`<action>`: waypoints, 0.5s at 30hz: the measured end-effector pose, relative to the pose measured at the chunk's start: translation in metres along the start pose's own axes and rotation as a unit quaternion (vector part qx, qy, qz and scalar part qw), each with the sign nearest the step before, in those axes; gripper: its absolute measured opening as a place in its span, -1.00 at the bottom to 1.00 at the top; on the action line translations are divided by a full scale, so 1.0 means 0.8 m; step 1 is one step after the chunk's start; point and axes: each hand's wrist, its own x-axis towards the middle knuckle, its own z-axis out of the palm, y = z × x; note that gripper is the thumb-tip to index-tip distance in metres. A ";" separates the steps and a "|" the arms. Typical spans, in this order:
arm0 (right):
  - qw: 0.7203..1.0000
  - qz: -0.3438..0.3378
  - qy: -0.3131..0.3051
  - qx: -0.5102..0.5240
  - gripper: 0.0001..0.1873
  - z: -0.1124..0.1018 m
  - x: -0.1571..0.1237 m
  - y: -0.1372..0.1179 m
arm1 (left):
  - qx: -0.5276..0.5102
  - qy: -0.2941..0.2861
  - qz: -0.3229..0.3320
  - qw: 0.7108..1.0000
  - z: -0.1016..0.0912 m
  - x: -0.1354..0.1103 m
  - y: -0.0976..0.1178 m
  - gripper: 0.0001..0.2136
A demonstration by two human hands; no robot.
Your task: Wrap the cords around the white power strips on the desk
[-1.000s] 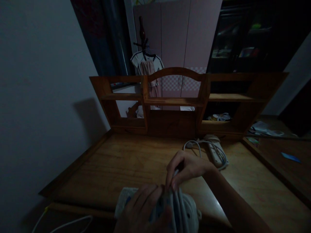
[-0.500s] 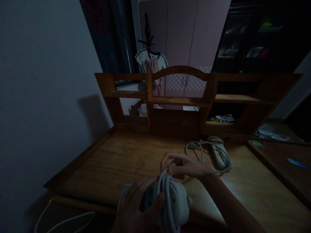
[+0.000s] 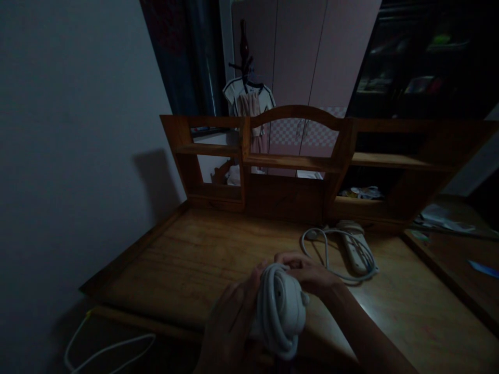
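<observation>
A white power strip [image 3: 293, 306] is held up over the front edge of the wooden desk, its end toward me. Several turns of its pale cord [image 3: 268, 311] are wound around it. My left hand [image 3: 230, 317] is closed around the strip from the left, covering much of its body. At the far side of the coil, my right hand [image 3: 304, 270] has its fingers curled on the cord; its fingertips are partly hidden behind the loops. A second white power strip [image 3: 355, 252] lies at the back right of the desk, with its grey cord [image 3: 327, 259] in loose loops.
The wooden desk [image 3: 202, 259] carries a low shelf unit [image 3: 296, 163] along its back. A wall [image 3: 78, 130] rises on the left. A white cord [image 3: 113, 345] hangs at the lower left. On the right, a lower surface holds a blue item [image 3: 483, 268].
My right hand has moved slightly right and down, and the cord it held up now lies against the coil. The strip has turned slightly, and my left hand now covers its sockets.
</observation>
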 end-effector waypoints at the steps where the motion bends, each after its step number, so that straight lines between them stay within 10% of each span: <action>1: 1.000 0.001 0.012 0.009 -0.74 0.000 -0.001 0.000 | -0.008 -0.012 -0.005 1.000 -0.001 0.003 0.000 -0.43; 15: 0.992 0.061 0.110 0.029 -0.74 0.001 -0.004 0.012 | -0.160 -0.023 -0.079 0.984 -0.004 0.016 0.006 -0.40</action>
